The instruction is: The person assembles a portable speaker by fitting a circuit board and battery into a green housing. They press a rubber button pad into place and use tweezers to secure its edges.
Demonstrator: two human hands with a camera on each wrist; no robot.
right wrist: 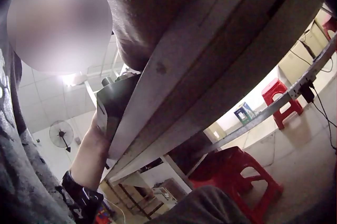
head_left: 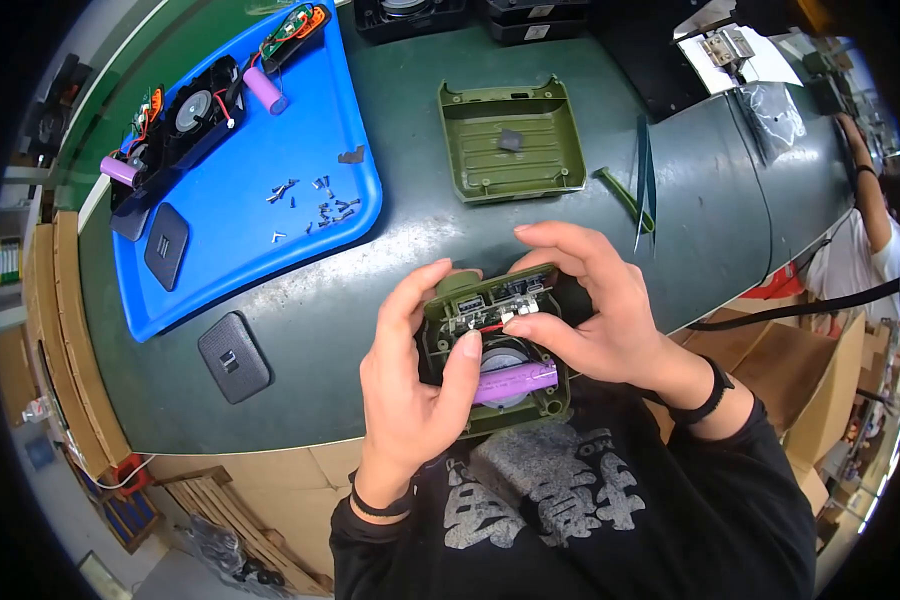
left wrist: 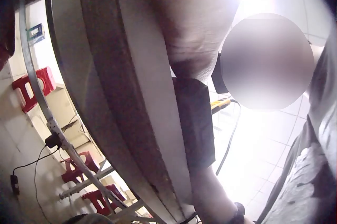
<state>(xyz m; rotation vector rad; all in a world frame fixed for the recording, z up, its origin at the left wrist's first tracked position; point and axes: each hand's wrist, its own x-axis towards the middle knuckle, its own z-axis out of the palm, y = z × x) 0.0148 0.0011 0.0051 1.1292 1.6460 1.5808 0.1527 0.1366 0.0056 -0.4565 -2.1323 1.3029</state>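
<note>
At the table's near edge, both hands hold a green housing (head_left: 553,408) with a circuit board (head_left: 500,306), a round speaker and a purple battery cell (head_left: 515,382) in it. The left hand (head_left: 410,385) grips its left side, thumb at the board's lower edge. The right hand (head_left: 605,320) has its thumb on the white connectors near the red wire and its fingers round the upper right corner. In the left wrist view the dark housing (left wrist: 196,124) shows at the table edge; the right wrist view shows the housing (right wrist: 117,100) from below, fingertips hidden.
A green shell (head_left: 515,165) lies behind the hands, with a green strip (head_left: 625,200) and tweezers (head_left: 646,185) to its right. The blue tray (head_left: 260,165) at left holds screws, black assemblies and purple cells. A black panel (head_left: 234,357) lies nearer. Another person is at far right.
</note>
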